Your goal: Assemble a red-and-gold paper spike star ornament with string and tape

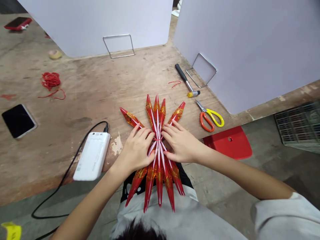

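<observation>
Your left hand and right hand press the red foil paper fan with fingers spread flat. It's light and bendy; hold its middle.

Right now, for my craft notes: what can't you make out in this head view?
Head view:
Where the red foil spikes meet: the left hand and right hand cover it, so any binding is hidden.
Yellow item: cut off by the bottom-left corner.
Mesh crate: cut off by the right edge.
</observation>
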A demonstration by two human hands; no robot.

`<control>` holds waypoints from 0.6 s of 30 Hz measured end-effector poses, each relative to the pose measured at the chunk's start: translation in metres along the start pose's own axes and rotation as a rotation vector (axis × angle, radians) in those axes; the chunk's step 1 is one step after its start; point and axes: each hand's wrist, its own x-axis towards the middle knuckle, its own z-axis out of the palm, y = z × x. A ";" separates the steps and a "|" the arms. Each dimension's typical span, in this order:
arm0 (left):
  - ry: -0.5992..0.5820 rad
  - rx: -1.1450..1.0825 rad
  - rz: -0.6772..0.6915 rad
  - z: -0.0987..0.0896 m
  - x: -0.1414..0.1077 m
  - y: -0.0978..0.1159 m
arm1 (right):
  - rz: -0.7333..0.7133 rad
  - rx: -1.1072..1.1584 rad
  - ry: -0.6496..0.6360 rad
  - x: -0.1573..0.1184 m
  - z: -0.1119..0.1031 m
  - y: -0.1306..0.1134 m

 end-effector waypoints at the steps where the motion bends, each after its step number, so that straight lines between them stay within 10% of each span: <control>1: 0.004 0.012 0.007 0.001 0.000 0.000 | -0.009 0.015 0.000 -0.001 0.000 0.001; 18: 0.020 0.136 0.039 0.012 0.000 0.006 | -0.045 -0.136 0.046 0.004 0.015 0.000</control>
